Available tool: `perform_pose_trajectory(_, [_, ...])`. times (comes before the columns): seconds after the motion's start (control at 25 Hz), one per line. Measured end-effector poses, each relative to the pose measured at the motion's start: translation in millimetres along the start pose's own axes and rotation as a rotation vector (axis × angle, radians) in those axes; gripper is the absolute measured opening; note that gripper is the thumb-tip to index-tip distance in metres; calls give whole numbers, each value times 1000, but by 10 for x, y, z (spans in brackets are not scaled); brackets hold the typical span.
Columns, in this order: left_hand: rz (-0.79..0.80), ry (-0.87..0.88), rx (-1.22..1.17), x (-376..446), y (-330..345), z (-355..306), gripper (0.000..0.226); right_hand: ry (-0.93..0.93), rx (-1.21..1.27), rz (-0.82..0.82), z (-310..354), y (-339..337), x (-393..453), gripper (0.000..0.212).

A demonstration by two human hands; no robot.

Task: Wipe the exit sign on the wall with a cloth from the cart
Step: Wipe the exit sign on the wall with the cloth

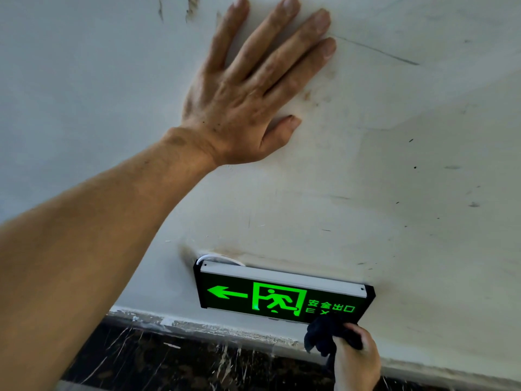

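left hand point(239, 108): open, flat on wall point(408, 165), likely bracing the lean | exit sign point(282, 297): low on wall above baseboard point(197, 325) | right hand point(356, 359): gripping dark cloth point(324, 334) at sign's lower right corner, wiping

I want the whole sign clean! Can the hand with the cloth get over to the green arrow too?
Probably yes. The right hand presses the dark cloth on the exit sign at its lower right corner. The arrow sits at the other end, and nothing blocks the sign's face. The left hand rests flat on the wall, well above.
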State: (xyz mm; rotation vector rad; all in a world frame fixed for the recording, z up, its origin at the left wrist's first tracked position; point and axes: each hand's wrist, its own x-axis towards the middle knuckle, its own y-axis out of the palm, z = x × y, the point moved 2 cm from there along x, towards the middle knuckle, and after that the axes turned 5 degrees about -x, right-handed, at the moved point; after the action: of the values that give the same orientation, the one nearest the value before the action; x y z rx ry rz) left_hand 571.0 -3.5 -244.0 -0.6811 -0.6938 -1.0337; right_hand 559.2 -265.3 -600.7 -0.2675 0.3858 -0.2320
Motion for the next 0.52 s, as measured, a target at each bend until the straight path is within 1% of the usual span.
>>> perform_pose_trajectory(0.16, [-2, -4, -7, -14, -7, -3, 70, -60, 79, -4, 147, -42, -38, 32])
perform_pose_trajectory(0.28, [-3, 0, -1, -3, -11, -7, 69, -69, 175, -28, 282, -103, -63, 34])
perform_pose_trajectory(0.52, [-9, 8, 11, -2, 3, 7, 71, -115, 287, 4, 508, -195, -126, 30])
